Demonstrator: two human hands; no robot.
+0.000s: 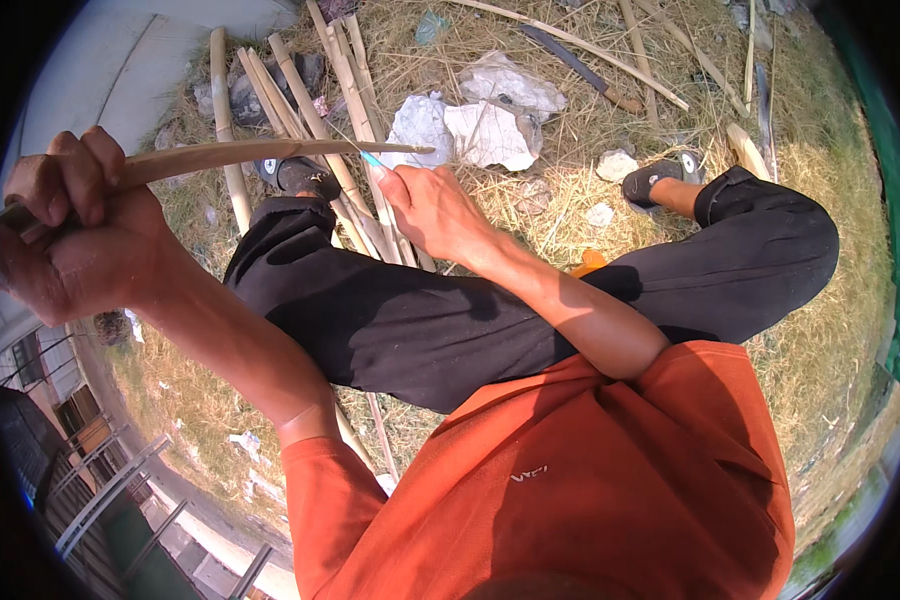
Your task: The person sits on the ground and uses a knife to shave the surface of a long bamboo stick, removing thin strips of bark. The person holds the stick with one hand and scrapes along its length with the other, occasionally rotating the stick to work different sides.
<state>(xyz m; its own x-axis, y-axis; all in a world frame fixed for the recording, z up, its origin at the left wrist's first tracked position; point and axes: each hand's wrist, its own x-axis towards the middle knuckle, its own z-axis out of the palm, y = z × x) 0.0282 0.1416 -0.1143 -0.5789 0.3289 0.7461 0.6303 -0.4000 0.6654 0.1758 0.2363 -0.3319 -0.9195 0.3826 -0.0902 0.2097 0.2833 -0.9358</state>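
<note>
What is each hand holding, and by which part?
The left hand holds a wooden strip near its wider end; the right hand grips a slim blue-handled tool by its handle.

The person (620, 430) is wearing a short-sleeved orange-red shirt (570, 520), which is displaying a small white marking (528, 474). Loose black trousers (400, 325) and dark footwear (642, 184) are completing the outfit.

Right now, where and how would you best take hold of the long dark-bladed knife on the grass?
Probably by its brown handle, reaching in from the near right: the knife lies slantwise, its handle end nearer the camera, its long blade pointing away to the left.
</note>
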